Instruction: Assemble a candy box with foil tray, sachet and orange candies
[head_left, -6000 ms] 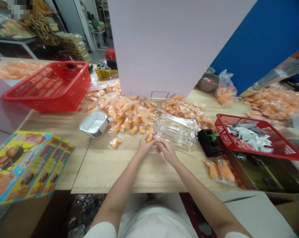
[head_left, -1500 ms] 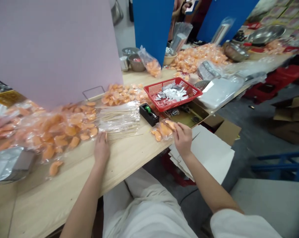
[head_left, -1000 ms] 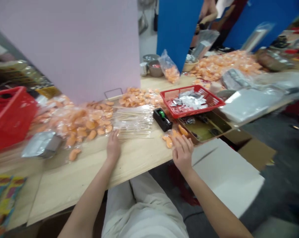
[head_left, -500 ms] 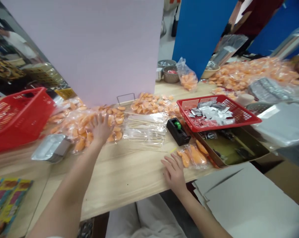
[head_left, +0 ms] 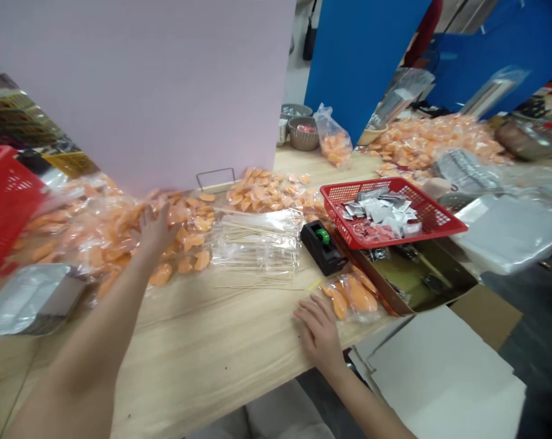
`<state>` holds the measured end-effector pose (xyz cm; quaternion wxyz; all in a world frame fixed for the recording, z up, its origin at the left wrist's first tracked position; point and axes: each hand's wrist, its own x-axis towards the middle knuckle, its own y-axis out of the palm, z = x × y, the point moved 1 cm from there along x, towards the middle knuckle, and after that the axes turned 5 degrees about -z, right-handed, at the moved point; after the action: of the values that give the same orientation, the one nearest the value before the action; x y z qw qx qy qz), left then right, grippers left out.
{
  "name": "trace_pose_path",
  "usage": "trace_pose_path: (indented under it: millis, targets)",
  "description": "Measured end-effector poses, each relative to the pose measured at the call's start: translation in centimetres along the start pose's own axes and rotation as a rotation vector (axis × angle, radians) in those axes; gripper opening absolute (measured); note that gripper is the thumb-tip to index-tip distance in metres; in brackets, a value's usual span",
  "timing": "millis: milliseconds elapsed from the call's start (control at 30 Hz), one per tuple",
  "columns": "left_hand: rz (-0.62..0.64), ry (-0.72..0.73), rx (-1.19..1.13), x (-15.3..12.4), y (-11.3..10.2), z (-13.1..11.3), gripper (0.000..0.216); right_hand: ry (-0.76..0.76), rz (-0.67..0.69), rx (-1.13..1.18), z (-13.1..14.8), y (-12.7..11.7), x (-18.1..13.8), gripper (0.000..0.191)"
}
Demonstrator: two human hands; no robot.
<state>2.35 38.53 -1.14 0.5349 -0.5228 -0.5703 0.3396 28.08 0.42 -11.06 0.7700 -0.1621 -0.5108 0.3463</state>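
My left hand (head_left: 154, 230) is stretched forward with fingers spread over a heap of small clear packets of orange pieces (head_left: 120, 228) on the wooden table (head_left: 211, 341). It holds nothing that I can see. My right hand (head_left: 319, 329) lies flat near the table's front edge, fingers apart, just left of a filled clear bag of orange pieces (head_left: 351, 296). Between the hands lie clear packs of thin wooden skewers (head_left: 257, 247).
A black tape dispenser (head_left: 324, 247) sits beside a red basket of silver sachets (head_left: 388, 210) over a brown carton (head_left: 417, 280). Also here: a foil tray (head_left: 26, 299) at left, a red basket (head_left: 5, 201) at far left, a pink divider board (head_left: 157, 85) behind, white cardboard sheets (head_left: 440, 378) at lower right.
My left hand left the skewer packs and reached out to the orange packet heap. My right hand let go of the filled bag and came to rest flat on the table.
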Motion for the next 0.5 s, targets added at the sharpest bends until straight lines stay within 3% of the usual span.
trace_pose_path:
  millis: [67,167,333,400,500]
  targets:
    - [-0.078,0.002,-0.083,-2.0,-0.9,1.2,0.070,0.005,-0.012,0.000,0.0,0.0,0.0,0.031]
    - [-0.164,0.011,-0.113,-7.7,-1.8,5.0,0.063,-0.003,-0.015,0.006,-0.2,0.2,-0.1,0.030]
    - [-0.043,-0.296,0.141,-18.3,-2.0,11.7,0.063,-0.065,0.034,0.027,-0.8,0.2,-0.4,0.030]
    - [0.037,-0.256,0.193,-20.4,-2.1,12.6,0.062,-0.091,0.051,0.031,-1.1,0.2,-0.4,0.027]
    - [0.063,-0.142,0.181,-20.9,-2.2,12.9,0.047,-0.140,0.047,0.022,-1.3,0.3,-0.3,0.023]
